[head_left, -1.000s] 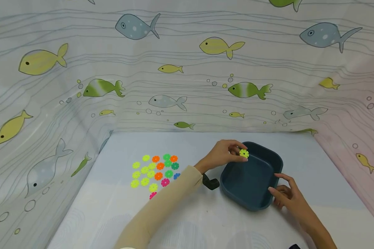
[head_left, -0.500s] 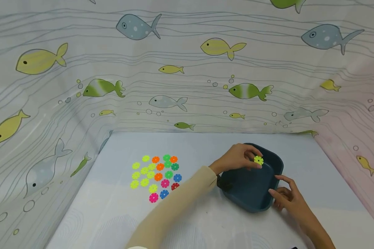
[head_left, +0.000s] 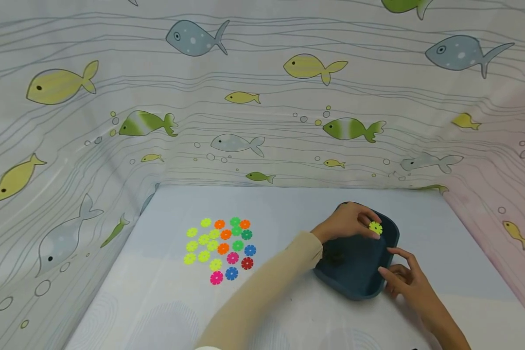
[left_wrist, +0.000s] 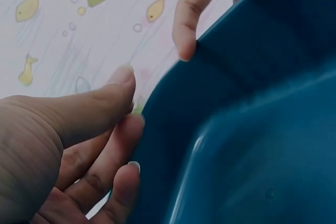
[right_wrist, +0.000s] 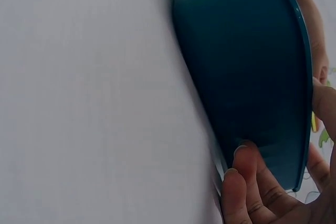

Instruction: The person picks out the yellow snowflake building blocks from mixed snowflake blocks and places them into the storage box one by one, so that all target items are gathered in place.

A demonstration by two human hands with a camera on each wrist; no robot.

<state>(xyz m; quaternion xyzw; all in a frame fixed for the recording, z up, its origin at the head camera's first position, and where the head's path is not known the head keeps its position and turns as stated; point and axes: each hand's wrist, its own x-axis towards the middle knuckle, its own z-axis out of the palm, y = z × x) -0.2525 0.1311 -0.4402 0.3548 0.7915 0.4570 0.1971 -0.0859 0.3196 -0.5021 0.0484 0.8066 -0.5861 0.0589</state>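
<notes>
My left hand (head_left: 347, 223) reaches over a dark blue square basin (head_left: 356, 279) and pinches a yellow notched plastic disc (head_left: 376, 227) between thumb and fingertips. In the left wrist view the disc is almost hidden by the thumb (left_wrist: 105, 103). My right hand (head_left: 413, 282) grips the basin's right side. Its thumb is over the rim, and its other fingers (right_wrist: 247, 169) lie against the outer wall in the right wrist view. The basin's inner floor near the left wrist is partly covered by my arm.
Several loose notched discs in yellow, orange, green, blue, pink and red lie left of the basin, among them a red disc (head_left: 247, 263) and a pink disc (head_left: 216, 277). A fish-printed sheet (head_left: 240, 143) walls the white table (head_left: 284, 206) at the back and sides.
My left hand has moved right and slightly toward me with the yellow disc, farther over the basin. Its sleeve has cleared the loose discs. The right hand keeps its hold.
</notes>
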